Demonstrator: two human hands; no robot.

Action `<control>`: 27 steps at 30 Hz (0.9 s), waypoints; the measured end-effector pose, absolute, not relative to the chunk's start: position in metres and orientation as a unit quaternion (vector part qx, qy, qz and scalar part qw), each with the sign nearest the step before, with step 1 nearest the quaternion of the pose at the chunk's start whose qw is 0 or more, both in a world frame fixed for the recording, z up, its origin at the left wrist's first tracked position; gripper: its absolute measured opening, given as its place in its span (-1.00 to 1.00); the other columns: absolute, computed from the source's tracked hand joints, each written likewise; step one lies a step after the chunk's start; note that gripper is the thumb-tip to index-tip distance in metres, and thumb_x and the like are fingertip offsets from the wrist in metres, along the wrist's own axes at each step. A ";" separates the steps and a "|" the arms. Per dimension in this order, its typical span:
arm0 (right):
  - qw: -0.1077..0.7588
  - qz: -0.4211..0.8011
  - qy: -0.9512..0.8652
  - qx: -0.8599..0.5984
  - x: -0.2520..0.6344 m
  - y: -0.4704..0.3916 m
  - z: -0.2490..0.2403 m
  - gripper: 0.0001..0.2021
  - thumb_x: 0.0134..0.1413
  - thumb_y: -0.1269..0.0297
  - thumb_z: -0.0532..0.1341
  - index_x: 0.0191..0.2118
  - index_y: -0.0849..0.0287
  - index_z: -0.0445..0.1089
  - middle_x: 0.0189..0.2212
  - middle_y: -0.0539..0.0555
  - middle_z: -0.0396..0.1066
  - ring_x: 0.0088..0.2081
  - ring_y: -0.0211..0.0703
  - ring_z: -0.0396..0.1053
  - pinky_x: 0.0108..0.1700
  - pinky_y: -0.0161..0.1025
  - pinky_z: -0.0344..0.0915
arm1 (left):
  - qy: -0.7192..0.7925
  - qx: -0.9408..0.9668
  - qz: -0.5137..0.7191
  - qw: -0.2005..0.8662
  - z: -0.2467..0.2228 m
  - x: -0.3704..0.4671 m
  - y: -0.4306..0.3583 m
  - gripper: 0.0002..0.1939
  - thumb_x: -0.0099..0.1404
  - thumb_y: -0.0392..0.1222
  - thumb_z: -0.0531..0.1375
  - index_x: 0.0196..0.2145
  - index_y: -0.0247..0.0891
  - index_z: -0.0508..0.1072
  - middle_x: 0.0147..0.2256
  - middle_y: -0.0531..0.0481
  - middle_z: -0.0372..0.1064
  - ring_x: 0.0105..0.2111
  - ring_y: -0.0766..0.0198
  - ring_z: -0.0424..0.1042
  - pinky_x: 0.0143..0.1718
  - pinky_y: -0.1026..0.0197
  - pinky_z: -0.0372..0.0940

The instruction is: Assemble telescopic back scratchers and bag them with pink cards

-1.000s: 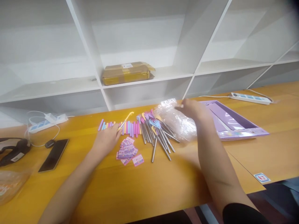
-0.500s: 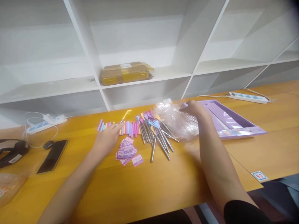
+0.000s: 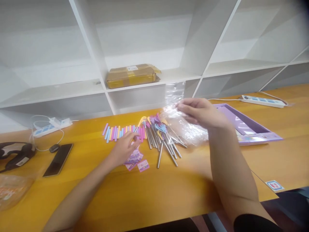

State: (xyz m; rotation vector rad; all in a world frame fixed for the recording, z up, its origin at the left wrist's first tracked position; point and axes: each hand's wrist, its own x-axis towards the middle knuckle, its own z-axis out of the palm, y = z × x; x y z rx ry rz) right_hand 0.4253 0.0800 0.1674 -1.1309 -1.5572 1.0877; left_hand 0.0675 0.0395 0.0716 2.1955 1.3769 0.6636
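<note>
My left hand [image 3: 125, 146] is closed on a silver rod with a yellow claw-shaped head [image 3: 143, 120], beside the pile of cards [image 3: 134, 158]. A row of coloured sticks [image 3: 116, 132] lies behind that hand. My right hand [image 3: 199, 111] pinches a clear plastic bag [image 3: 175, 93], lifted upright above a heap of crumpled clear bags [image 3: 185, 130]. Between the hands lie several metal rods with coloured claw heads [image 3: 166, 141], their shafts pointing toward me.
A purple tray box [image 3: 259, 138] lies at the right, near a power strip [image 3: 264, 101]. On the left are a phone [image 3: 58, 160], another power strip [image 3: 51, 127], a black strapped device [image 3: 18, 156] and a plastic packet [image 3: 14, 190]. A taped parcel [image 3: 132, 76] sits on the shelf.
My right hand has raised a clear bag from the heap. My left hand has moved right, from over the sticks, and has taken hold of the yellow-headed rod.
</note>
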 end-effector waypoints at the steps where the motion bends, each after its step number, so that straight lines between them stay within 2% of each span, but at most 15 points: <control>1: 0.443 0.458 -0.639 -0.430 0.413 0.079 0.164 -0.57 0.15 -0.14 0.47 -0.25 0.17 0.49 -0.60 -0.13 0.10 -0.63 -0.43 0.01 -0.59 -0.33 -0.15 | 0.495 0.798 0.242 0.244 0.070 0.070 0.038 -0.54 0.58 0.20 0.05 0.16 -0.12 0.50 0.06 -0.10 0.48 0.03 0.05 0.48 0.06 0.04 0.33; 4: 0.442 0.493 -0.657 -0.361 0.373 0.075 0.149 -0.61 0.25 -0.13 0.41 -0.23 0.14 0.49 -0.63 -0.16 0.14 -0.66 -0.43 0.01 -0.62 -0.34 -0.10 | 0.468 0.806 0.226 0.282 0.065 0.073 0.033 -0.40 0.52 0.22 0.16 0.36 -0.10 0.34 0.14 -0.15 0.41 -0.11 0.12 0.48 -0.05 0.07 0.34; 6: 0.434 0.507 -0.666 -0.333 0.348 0.072 0.138 -0.64 0.34 -0.11 0.34 -0.20 0.12 0.49 -0.68 -0.18 0.14 -0.68 -0.41 0.04 -0.61 -0.35 -0.01 | 0.442 0.812 0.212 0.316 0.064 0.075 0.030 -0.35 0.46 0.21 0.23 0.39 -0.07 0.33 0.12 -0.13 0.42 -0.23 0.18 0.45 -0.14 0.12 0.34; 8: 0.427 0.520 -0.670 -0.315 0.329 0.071 0.128 -0.67 0.37 -0.08 0.31 -0.12 0.11 0.49 -0.67 -0.17 0.23 -0.66 -0.37 0.16 -0.57 -0.33 0.15 | 0.412 0.816 0.208 0.347 0.065 0.078 0.027 -0.47 0.45 0.17 0.25 0.27 -0.06 0.47 0.05 -0.10 0.48 -0.22 0.18 0.45 -0.14 0.14 0.33; 10: 0.455 0.524 -0.657 -0.296 0.317 0.073 0.120 -0.65 0.35 -0.09 0.32 -0.02 0.10 0.48 -0.52 -0.08 0.43 -0.55 -0.31 0.36 -0.46 -0.29 0.34 | 0.389 0.817 0.218 0.367 0.066 0.083 0.025 -0.65 0.49 0.10 0.20 0.06 -0.10 0.61 -0.06 -0.07 0.54 -0.14 0.14 0.48 -0.07 0.13 0.33; 11: 0.483 0.518 -0.644 -0.290 0.314 0.075 0.116 -0.63 0.33 -0.10 0.33 0.00 0.09 0.47 -0.42 -0.04 0.49 -0.49 -0.28 0.42 -0.41 -0.26 0.39 | 0.385 0.810 0.235 0.374 0.067 0.085 0.025 -0.68 0.52 0.07 0.17 -0.04 -0.12 0.64 -0.12 -0.07 0.56 -0.14 0.13 0.48 -0.06 0.13 0.32; 12: 0.522 0.502 -0.627 -0.289 0.312 0.078 0.113 -0.63 0.32 -0.11 0.33 -0.01 0.08 0.45 -0.37 -0.02 0.49 -0.45 -0.26 0.44 -0.38 -0.24 0.42 | 0.388 0.796 0.260 0.385 0.066 0.087 0.025 -0.67 0.53 0.06 0.15 -0.11 -0.14 0.65 -0.16 -0.06 0.56 -0.18 0.16 0.47 -0.10 0.15 0.32; 14: 0.607 0.439 -0.590 -0.301 0.312 0.084 0.106 -0.67 0.35 -0.11 0.29 -0.11 0.06 0.42 -0.42 -0.06 0.41 -0.46 -0.28 0.37 -0.37 -0.25 0.38 | 0.403 0.741 0.328 0.426 0.064 0.089 0.026 -0.64 0.52 0.11 0.16 -0.17 -0.18 0.63 -0.24 -0.05 0.52 -0.38 0.27 0.37 -0.29 0.22 0.26; 17: 0.667 0.360 -0.559 -0.336 0.311 0.091 0.098 -0.74 0.37 -0.04 0.27 -0.16 0.04 0.36 -0.48 -0.09 0.27 -0.47 -0.26 0.27 -0.34 -0.24 0.33 | 0.408 0.629 0.417 0.513 0.059 0.088 0.028 -0.59 0.45 0.21 0.25 -0.18 -0.22 0.58 -0.38 0.05 0.39 -0.59 0.44 0.04 -0.53 0.29 0.00; 19: 0.627 0.385 -0.583 -0.344 0.306 0.091 0.094 -0.73 0.32 -0.02 0.31 -0.06 0.04 0.38 -0.35 -0.04 0.37 -0.36 -0.23 0.34 -0.24 -0.21 0.37 | 0.397 0.587 0.449 0.545 0.057 0.087 0.029 -0.57 0.43 0.24 0.28 -0.19 -0.23 0.55 -0.46 0.12 0.28 -0.61 0.47 -0.05 -0.56 0.31 -0.09; 21: 0.544 0.447 -0.623 -0.341 0.297 0.088 0.088 -0.66 0.26 -0.03 0.36 -0.02 0.07 0.41 -0.21 0.02 0.45 -0.23 -0.18 0.42 -0.12 -0.18 0.40 | 0.389 0.579 0.464 0.546 0.058 0.087 0.027 -0.57 0.42 0.24 0.30 -0.20 -0.24 0.54 -0.51 0.15 0.22 -0.62 0.48 -0.04 -0.56 0.32 -0.10; 24: 0.439 0.532 -0.651 -0.316 0.280 0.080 0.079 -0.61 0.26 -0.14 0.34 -0.12 0.13 0.49 -0.20 0.05 0.50 -0.11 -0.13 0.45 0.00 -0.16 0.39 | 0.396 0.602 0.449 0.529 0.062 0.089 0.023 -0.55 0.42 0.26 0.29 -0.18 -0.23 0.57 -0.60 0.20 0.13 -0.65 0.45 -0.01 -0.58 0.31 -0.04; 25: 0.424 0.551 -0.650 -0.306 0.276 0.078 0.076 -0.58 0.28 -0.17 0.31 -0.16 0.14 0.51 -0.23 0.05 0.50 -0.11 -0.12 0.45 0.01 -0.16 0.38 | 0.402 0.617 0.438 0.516 0.064 0.089 0.022 -0.55 0.43 0.26 0.28 -0.18 -0.23 0.59 -0.61 0.20 0.15 -0.64 0.43 0.05 -0.56 0.31 0.02; 27: 0.432 0.573 -0.636 -0.285 0.271 0.078 0.074 -0.55 0.28 -0.22 0.29 -0.21 0.14 0.52 -0.24 0.05 0.51 -0.13 -0.14 0.45 0.03 -0.17 0.37 | 0.415 0.651 0.421 0.477 0.068 0.089 0.020 -0.58 0.47 0.22 0.25 -0.18 -0.21 0.63 -0.52 0.09 0.36 -0.53 0.34 0.30 -0.43 0.27 0.25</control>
